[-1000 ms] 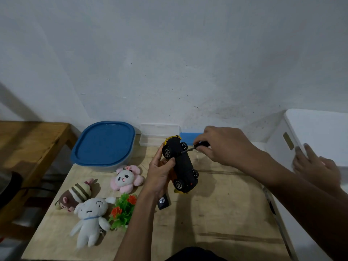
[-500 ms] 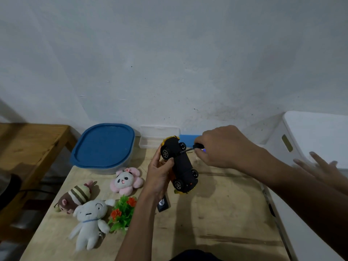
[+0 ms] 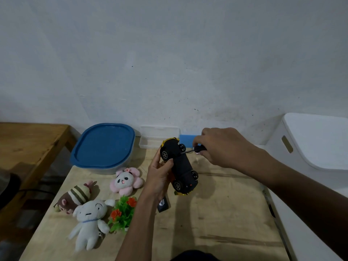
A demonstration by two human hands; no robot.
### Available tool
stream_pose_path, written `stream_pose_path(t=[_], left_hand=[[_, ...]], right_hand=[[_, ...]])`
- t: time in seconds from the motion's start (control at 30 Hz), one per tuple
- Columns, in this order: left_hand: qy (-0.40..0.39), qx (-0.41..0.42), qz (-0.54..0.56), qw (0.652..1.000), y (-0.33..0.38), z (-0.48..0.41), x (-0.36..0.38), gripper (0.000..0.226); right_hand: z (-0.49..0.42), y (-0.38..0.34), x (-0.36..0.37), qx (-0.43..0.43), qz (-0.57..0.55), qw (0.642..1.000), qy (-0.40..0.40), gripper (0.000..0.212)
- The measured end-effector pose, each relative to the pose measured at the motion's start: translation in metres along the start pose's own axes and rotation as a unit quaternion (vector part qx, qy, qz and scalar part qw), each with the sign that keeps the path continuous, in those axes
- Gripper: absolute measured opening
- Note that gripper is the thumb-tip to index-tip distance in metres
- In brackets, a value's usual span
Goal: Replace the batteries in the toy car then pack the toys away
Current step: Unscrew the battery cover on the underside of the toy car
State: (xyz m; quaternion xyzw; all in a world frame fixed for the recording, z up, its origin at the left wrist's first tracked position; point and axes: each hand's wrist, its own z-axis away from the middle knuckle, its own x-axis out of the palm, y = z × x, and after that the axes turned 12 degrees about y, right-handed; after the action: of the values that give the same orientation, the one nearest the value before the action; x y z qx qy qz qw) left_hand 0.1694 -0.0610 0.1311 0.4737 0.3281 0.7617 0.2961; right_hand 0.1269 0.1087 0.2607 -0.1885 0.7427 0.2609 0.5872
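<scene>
My left hand (image 3: 159, 178) grips a yellow toy car (image 3: 180, 167) turned so its black underside and wheels face me, held above the wooden table (image 3: 216, 223). My right hand (image 3: 220, 146) pinches a small black-handled screwdriver (image 3: 195, 149); its metal tip touches the car's underside near the far wheels. Toys lie at the front left: a pink panda plush (image 3: 125, 180), a striped brown plush (image 3: 75, 196), a white plush (image 3: 89, 219) and a small green plant with red flowers (image 3: 123, 211).
A blue-lidded container (image 3: 103, 146) stands at the back left, a clear box (image 3: 158, 137) and a blue item (image 3: 187, 138) by the wall. A white bin (image 3: 310, 140) sits at the right. A small black object (image 3: 163, 204) lies under my left wrist. A wooden bench (image 3: 28, 144) stands left.
Another person's hand that rested on the white bin at the right has withdrawn from view. My right hand has shifted slightly on the screwdriver; the car stays in my left hand.
</scene>
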Motion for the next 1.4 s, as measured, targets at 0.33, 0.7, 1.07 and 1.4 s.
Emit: stream_pose_path(t=[0.33, 0.7, 1.07, 1.4], left_hand=[[-0.011, -0.066, 0.01, 0.998, -0.006, -0.001, -0.004, 0.04], [-0.039, -0.106, -0.032, 0.993, -0.013, 0.002, 0.005, 0.041], [-0.015, -0.138, -0.067, 0.988, -0.024, -0.011, -0.002, 0.044], [-0.033, -0.135, -0.078, 0.987, -0.027, -0.021, 0.003, 0.043]], right_hand=[[0.012, 0.016, 0.015, 0.09, -0.096, 0.991, -0.037, 0.022], [0.041, -0.007, 0.089, 0.283, -0.472, 0.835, 0.012, 0.032], [0.078, 0.04, 0.14, 0.47, -0.611, 0.636, 0.035, 0.017], [0.103, 0.054, 0.249, 0.535, -0.432, 0.725, -0.045, 0.024]])
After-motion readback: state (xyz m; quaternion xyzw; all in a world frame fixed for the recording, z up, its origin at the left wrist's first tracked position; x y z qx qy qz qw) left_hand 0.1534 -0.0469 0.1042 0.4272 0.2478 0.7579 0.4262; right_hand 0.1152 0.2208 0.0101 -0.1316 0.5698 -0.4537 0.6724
